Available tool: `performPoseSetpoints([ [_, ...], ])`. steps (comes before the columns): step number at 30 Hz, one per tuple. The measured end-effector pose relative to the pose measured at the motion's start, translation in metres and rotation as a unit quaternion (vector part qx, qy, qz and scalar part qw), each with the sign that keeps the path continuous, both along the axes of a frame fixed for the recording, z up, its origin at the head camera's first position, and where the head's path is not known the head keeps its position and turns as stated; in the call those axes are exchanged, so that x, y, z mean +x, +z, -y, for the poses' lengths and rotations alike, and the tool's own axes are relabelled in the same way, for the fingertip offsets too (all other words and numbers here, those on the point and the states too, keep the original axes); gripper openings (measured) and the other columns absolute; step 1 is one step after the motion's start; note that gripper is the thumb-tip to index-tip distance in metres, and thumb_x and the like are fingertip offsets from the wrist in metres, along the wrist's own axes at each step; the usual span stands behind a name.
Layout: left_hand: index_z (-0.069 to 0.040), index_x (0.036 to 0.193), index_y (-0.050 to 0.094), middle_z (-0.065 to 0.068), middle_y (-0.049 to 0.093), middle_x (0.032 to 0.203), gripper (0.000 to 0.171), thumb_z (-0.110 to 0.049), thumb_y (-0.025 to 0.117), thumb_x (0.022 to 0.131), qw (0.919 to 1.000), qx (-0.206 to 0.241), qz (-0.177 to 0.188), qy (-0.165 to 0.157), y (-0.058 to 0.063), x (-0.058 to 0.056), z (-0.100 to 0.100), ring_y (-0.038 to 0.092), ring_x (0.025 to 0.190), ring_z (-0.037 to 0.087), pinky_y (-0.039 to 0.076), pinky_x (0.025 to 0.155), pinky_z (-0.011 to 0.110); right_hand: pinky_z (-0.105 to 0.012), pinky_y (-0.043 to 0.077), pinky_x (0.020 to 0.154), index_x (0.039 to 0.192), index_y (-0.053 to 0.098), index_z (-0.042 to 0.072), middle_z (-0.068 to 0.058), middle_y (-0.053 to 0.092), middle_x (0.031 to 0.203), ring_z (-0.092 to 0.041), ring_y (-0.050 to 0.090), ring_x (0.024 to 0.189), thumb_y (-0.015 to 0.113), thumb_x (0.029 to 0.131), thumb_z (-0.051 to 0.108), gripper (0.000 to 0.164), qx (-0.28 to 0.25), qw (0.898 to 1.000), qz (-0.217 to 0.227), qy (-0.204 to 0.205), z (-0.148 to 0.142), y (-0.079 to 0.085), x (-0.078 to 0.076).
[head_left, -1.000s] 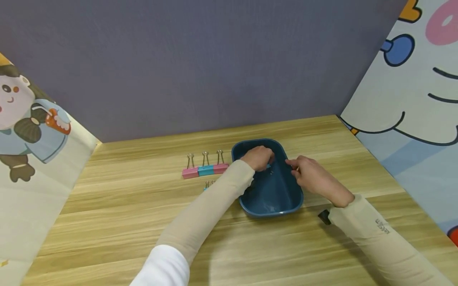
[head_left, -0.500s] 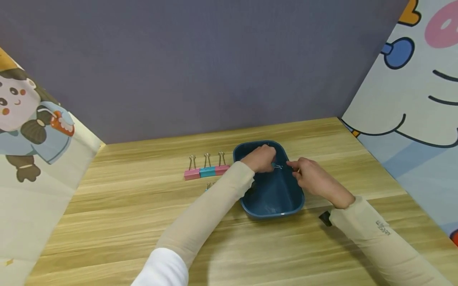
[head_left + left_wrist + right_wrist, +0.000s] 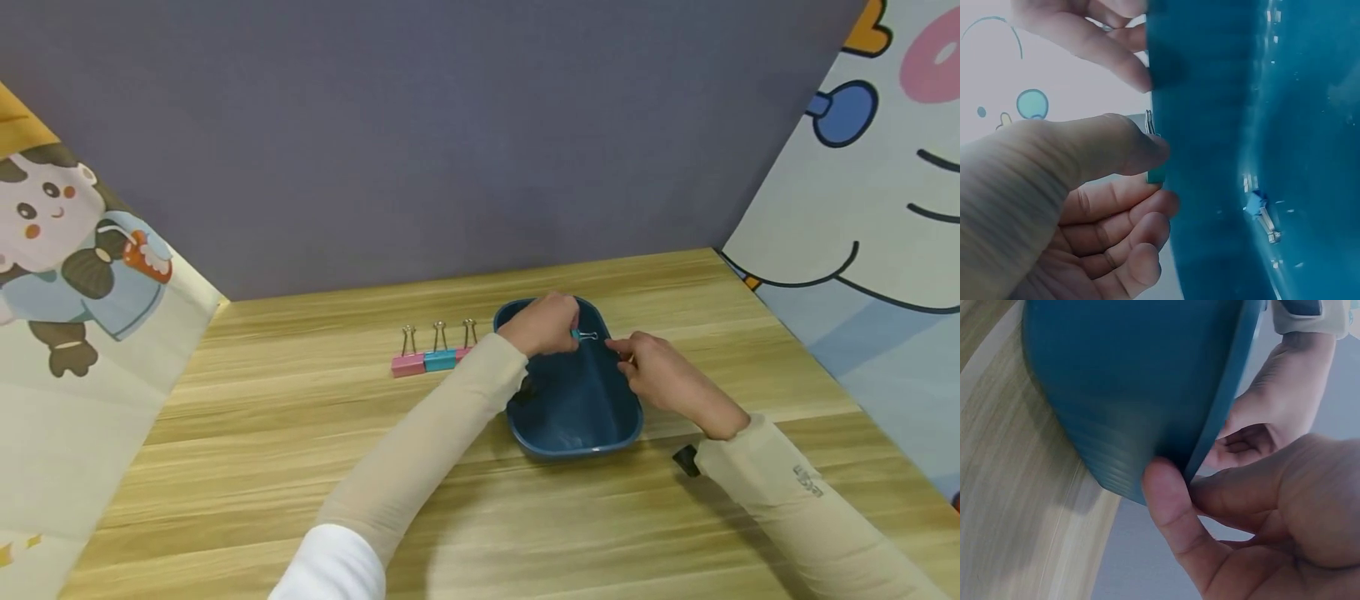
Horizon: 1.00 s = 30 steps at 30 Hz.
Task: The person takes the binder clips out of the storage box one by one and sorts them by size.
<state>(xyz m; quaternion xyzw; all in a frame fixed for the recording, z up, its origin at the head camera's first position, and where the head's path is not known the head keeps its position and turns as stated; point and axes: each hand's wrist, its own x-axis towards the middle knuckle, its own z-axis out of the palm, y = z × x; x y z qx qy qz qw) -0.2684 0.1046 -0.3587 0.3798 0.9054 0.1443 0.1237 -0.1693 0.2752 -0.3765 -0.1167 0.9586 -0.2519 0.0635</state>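
Observation:
My left hand (image 3: 543, 325) is above the far part of the dark blue plastic tub (image 3: 573, 451). It pinches a small teal binder clip (image 3: 587, 335) between thumb and fingers, with the wire handles pointing right. In the left wrist view, fingers partly cover that clip. Another small blue binder clip (image 3: 1257, 203) lies inside the tub. My right hand (image 3: 660, 371) pinches the tub's right rim; in the right wrist view its thumb (image 3: 1166, 487) presses the outer wall.
Left of the tub, larger pink and teal binder clips (image 3: 440, 359) stand in a row, handles up. My left forearm partly hides the row. The wooden table (image 3: 285, 433) meets a grey panel (image 3: 465, 150) at the back.
My left hand has drawn the teal binder clip up and its handles have come into sight. Small clips left of the tub are now hidden by the forearm. My right hand keeps its hold.

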Motion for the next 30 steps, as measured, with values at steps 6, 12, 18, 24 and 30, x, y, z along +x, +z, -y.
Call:
performPoseSetpoints([
  [6,-0.016,0.055,0.031,-0.003,0.019,0.052,0.047,-0.013,0.067,0.085,0.9995,0.029,0.010,-0.002,0.010,0.004,0.008,0.017,0.042,0.011,0.020,0.043,0.024,-0.029,0.038,0.052,0.132,0.046,-0.012,-0.014,0.051,0.089,-0.018,0.042,0.057,0.050,0.092,-0.005,0.040,0.000,1.000,0.008,0.000,-0.001,0.001,0.001],
  [12,-0.014,0.062,0.043,-0.003,0.028,0.055,0.034,-0.013,0.067,0.085,0.9985,0.055,-0.003,0.000,0.017,0.009,0.018,0.027,0.044,0.010,0.026,0.044,0.023,-0.030,0.038,0.053,0.130,0.047,-0.012,-0.012,0.050,0.086,-0.018,0.042,0.059,0.051,0.092,-0.006,0.039,0.007,1.000,0.002,0.005,0.001,0.003,0.000],
  [18,-0.010,0.077,0.059,0.000,0.047,0.068,0.013,-0.014,0.068,0.085,0.9961,0.079,-0.036,-0.016,0.026,0.015,0.028,0.041,0.054,0.010,0.034,0.051,0.022,-0.030,0.039,0.054,0.129,0.049,-0.012,-0.012,0.051,0.085,-0.017,0.044,0.060,0.052,0.091,-0.006,0.039,0.015,1.000,-0.008,0.006,0.002,0.004,0.000],
  [24,-0.009,0.092,0.060,0.000,0.055,0.088,0.012,-0.014,0.068,0.085,0.9930,0.098,-0.056,-0.035,0.037,0.026,0.042,0.050,0.073,0.011,0.043,0.062,0.021,-0.030,0.039,0.054,0.128,0.049,-0.013,-0.012,0.052,0.085,-0.017,0.044,0.060,0.053,0.090,-0.007,0.039,0.017,1.000,-0.017,0.008,0.003,0.002,-0.001],
  [30,-0.008,0.094,0.060,0.001,0.057,0.093,0.014,-0.012,0.069,0.084,0.9895,0.110,-0.083,-0.043,0.041,0.035,0.058,0.051,0.080,0.012,0.044,0.068,0.019,-0.029,0.038,0.053,0.128,0.049,-0.013,-0.015,0.053,0.088,-0.017,0.044,0.060,0.053,0.090,-0.007,0.039,0.011,1.000,-0.019,0.003,0.003,0.001,-0.001],
])
